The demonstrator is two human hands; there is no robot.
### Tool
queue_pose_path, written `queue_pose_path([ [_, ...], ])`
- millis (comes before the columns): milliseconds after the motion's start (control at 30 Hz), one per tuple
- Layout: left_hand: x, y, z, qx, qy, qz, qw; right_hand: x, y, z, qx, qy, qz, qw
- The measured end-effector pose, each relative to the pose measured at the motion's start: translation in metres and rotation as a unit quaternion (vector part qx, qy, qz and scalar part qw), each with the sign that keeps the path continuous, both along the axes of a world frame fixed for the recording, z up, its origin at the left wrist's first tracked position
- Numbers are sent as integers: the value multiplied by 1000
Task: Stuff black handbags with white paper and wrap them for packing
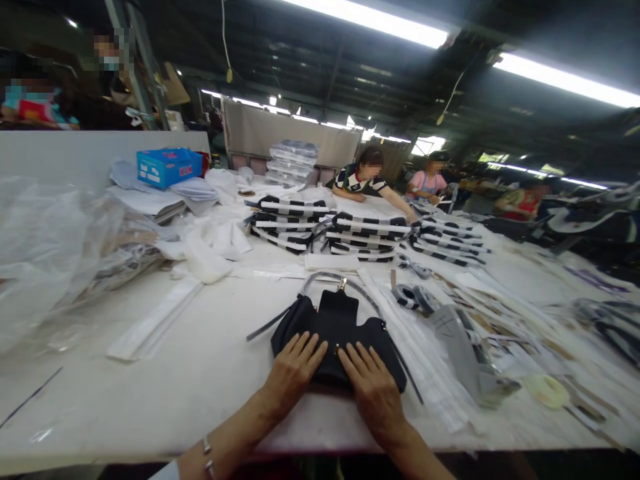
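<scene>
A black handbag [337, 311] lies on the white worktable [200, 400] in front of me, its flap tab turned up and away. A gold clasp [343, 283] shows at the tip of that tab, and a thin grey-wrapped handle arches behind it. My left hand [295, 367] rests flat on the left half of the bag's front, fingers stretched out. On the right half lies my right hand [373, 383], also flat with fingers extended. A small metal fitting shows between the two hands. Neither hand grips the bag; both press on its surface.
Stacks of black bags with white wrapping [370, 230] stand behind the handbag. To the right sit a grey tape dispenser [460, 347], tape rolls and scraps. Plastic sheeting [60, 247] covers the left, with a blue box [170, 167] beyond. A co-worker reaches across the far side.
</scene>
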State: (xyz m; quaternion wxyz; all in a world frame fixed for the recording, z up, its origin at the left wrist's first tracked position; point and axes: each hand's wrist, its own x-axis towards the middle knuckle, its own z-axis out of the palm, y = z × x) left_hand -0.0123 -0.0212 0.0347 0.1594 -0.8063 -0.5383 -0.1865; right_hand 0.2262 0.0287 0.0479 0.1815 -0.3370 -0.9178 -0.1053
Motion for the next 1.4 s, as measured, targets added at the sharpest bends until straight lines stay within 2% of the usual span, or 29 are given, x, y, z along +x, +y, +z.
queue_pose_path([
  [67, 0, 0, 0, 4, -4, -1, 1000, -2, -1, 9, -22, -14, -4, 1000],
  [133, 5, 2, 7, -22, -7, 7, 1000, -8, 2, 27, -68, -38, -22, 997],
  [233, 20, 5, 27, -99, -3, 17, 995, -26, 10, 57, -138, -85, -41, 986],
  [300, 27, 6, 43, -141, 3, 19, 990, -37, 15, 68, -167, -108, -8, 980],
  [400, 14, 7, 70, -203, -48, -46, 977, -40, 19, 65, -192, -91, 65, 975],
  [467, -12, 8, 85, -209, -166, -85, 960, -33, 19, 54, -191, -39, 90, 977],
  [533, -46, 14, 94, -161, -344, -28, 925, -22, 18, 43, -182, 34, 108, 977],
  [633, -93, 27, 89, -154, -535, 93, 825, -7, 17, 37, -190, 129, 130, 965],
  [667, -103, 31, 83, -179, -565, 112, 797, -2, 17, 37, -201, 152, 131, 959],
  [733, -111, 39, 69, -228, -594, 109, 764, 7, 19, 42, -230, 191, 109, 948],
  [833, -101, 48, 50, -286, -613, 39, 736, 24, 24, 52, -277, 249, 40, 927],
  [933, -76, 60, 40, -327, -626, -33, 707, 41, 33, 62, -313, 306, -37, 899],
  [1033, -53, 76, 39, -346, -636, -82, 684, 54, 42, 68, -355, 339, -87, 867],
  [1167, -31, 100, 47, -328, -656, -136, 665, 65, 50, 67, -388, 371, -115, 836],
  [1267, -22, 113, 54, -312, -669, -168, 653, 68, 51, 65, -373, 388, -120, 834],
  [1333, -20, 120, 57, -317, -678, -169, 641, 66, 49, 67, -349, 381, -108, 849],
  [1400, -21, 125, 57, -324, -689, -143, 632, 59, 43, 70, -325, 348, -78, 876],
])
